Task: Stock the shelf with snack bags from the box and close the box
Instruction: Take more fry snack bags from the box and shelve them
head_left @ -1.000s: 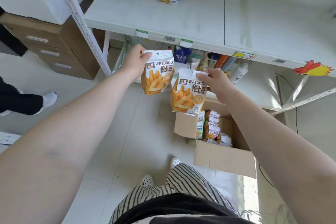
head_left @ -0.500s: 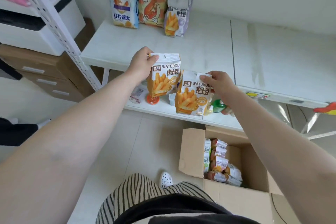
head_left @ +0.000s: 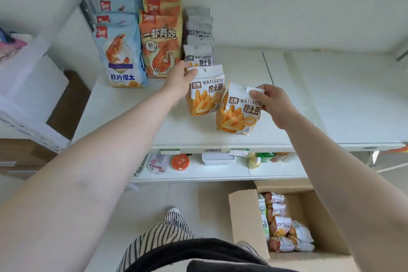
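Hands (head_left: 180, 83) (head_left: 276, 104) each pinch one WATUDOU bag (head_left: 205, 95) (head_left: 239, 110) by its top over the shelf (head_left: 331, 99), right half bare, behind five standing ones (head_left: 198, 35).

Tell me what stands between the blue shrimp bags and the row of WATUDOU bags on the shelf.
The orange shrimp bags stand between the blue shrimp bags and the WATUDOU row, side by side on the shelf, in the head view.

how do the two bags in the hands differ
The left bag is pinched at its top left corner by the left hand; the right bag at its top right corner by the right hand. The left bag hangs nearly straight and sits farther back; the right bag tilts and is nearer the shelf edge. Both show the same WATUDOU fries design.
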A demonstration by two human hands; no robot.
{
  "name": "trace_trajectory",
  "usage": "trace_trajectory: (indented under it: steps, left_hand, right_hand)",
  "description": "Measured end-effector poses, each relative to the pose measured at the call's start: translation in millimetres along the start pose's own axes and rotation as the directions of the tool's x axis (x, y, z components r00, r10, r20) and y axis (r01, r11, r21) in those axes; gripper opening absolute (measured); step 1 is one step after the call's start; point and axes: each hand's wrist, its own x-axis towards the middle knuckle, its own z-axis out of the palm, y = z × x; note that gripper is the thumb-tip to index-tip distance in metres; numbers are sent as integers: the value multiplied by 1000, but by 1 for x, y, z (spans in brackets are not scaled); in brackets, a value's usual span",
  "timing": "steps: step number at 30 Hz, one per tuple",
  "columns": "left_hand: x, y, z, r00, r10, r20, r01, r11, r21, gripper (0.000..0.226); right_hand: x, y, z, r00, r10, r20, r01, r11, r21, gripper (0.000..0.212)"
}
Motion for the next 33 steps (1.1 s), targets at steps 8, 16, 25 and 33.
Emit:
trace_trajectory:
  steps: [8, 16, 25, 33]
  left_hand:
    - [42, -40, 19, 977, -54, 208, 93, 978, -185, 21]
    - [34, -56, 33, 963, -74, 258, 140, 958, -248, 33]
    - [39, -63, 40, 978, -27, 208, 65, 981, -182, 33]
    - [41, -59, 43, 940, -151, 307, 243, 926, -289, 42]
  right_hand:
    - [19, 26, 40, 994, 39, -101, -15, 975, 220, 13]
    - [19, 64, 48, 999, -14, -52, 18, 997, 79, 71]
    - [26, 76, 54, 988, -118, 100, 112, 991, 67, 77]
    - [32, 84, 64, 976, -150, 155, 141, 988, 64, 87]
